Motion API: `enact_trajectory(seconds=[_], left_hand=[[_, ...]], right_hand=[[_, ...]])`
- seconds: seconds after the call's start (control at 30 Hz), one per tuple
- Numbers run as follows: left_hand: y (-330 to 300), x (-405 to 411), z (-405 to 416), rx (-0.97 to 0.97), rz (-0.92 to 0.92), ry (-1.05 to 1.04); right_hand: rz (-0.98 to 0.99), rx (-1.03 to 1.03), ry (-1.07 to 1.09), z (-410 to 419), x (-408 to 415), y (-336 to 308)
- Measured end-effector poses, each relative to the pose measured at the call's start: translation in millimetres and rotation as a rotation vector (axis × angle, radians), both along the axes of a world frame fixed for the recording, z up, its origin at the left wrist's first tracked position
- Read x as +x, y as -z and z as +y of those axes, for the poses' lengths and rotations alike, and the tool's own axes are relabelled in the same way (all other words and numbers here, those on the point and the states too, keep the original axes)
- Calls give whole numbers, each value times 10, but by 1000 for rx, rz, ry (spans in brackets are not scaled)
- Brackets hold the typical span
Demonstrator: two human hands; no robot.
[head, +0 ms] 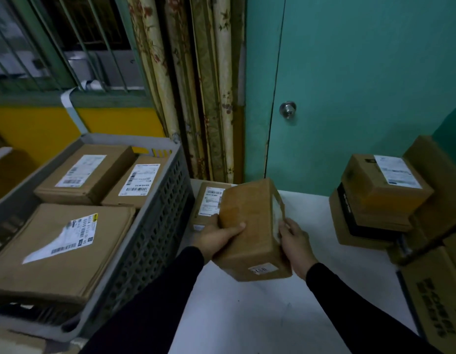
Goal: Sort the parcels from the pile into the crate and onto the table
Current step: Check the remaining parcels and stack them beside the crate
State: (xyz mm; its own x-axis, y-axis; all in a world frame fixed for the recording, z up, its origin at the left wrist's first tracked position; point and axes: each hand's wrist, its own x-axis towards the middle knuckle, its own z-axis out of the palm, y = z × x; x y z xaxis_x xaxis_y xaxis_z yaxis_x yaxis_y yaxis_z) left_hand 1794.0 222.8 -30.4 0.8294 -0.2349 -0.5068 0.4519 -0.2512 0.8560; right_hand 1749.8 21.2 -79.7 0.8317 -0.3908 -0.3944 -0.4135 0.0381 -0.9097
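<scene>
I hold a brown cardboard parcel (252, 226) tilted above the white table (260, 315). My left hand (216, 237) grips its left side with the thumb on top. My right hand (294, 238) grips its right side by a label. Behind it a second labelled parcel (207, 203) lies on the table next to the grey crate (155, 226). Inside the crate lie three labelled parcels: a large one in front (61, 249), one at the back left (86, 172), one at the back right (137, 183). The pile of parcels (380, 198) stands at the table's right.
More cardboard boxes (436, 297) with black print crowd the right edge. A teal door (362, 85) with a metal knob (287, 109) and a patterned curtain (196, 85) stand behind the table. A barred window (63, 42) is above the crate.
</scene>
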Motion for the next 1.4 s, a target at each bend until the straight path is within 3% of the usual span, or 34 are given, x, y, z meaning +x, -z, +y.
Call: enact_trajectory(seconds=[0.23,0.37,0.77,0.83,0.97,1.13,1.27,1.4], left_hand=[[276,134,-333,71,-70,57],[371,353,-431,100,-91,38],[743,864,-469,205,-145,114],[736,916,-469,290,-187,122],[764,1162,-301,654,-365,25],[929,1448,-8,767,-183,14],[1098,1483,59,890,-31,204],[1151,1494,32,915,-34,199]], right_hand=[[81,349,-222,-133,240,123],[52,215,-189,-190,480,355],[73,92,-150,-185,918,743],[87,53,-150,-183,952,757],[100,3,-141,-154,1009,753],[87,-7,-135,-136,1024,745],[68,-19,-128,-133,1000,768],[68,-24,-125,-153,1025,813]])
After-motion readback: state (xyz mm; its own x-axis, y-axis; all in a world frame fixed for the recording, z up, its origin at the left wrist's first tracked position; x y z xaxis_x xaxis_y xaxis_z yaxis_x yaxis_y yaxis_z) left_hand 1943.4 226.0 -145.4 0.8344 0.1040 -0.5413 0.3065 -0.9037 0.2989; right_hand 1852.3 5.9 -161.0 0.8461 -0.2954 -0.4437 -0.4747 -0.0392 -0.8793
